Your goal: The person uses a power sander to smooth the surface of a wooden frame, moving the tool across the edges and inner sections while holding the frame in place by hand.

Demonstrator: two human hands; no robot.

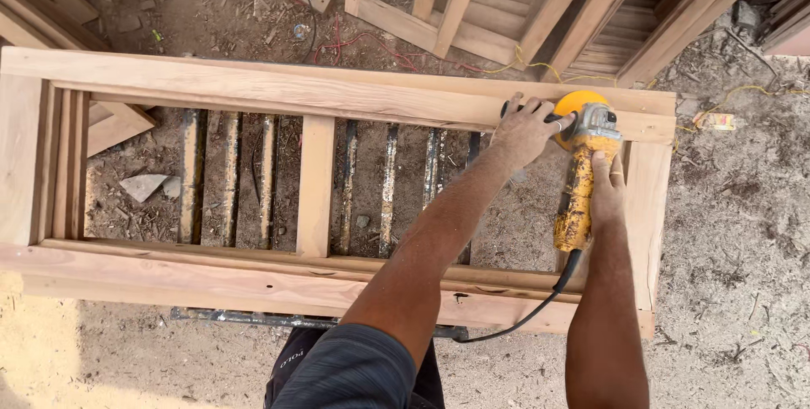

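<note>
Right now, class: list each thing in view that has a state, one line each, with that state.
Grinder: held in both hands, head on the frame's far rail.
Left hand: gripping the side handle.
Right hand: wrapped round the body.
Frame: lying flat, bare wood.
Cord: hanging slack below the frame.

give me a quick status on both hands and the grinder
Left hand grips the side handle, right hand on the yellow angle grinder body. Head sits on the wooden frame corner. Black cord trails across the near rail.
</note>
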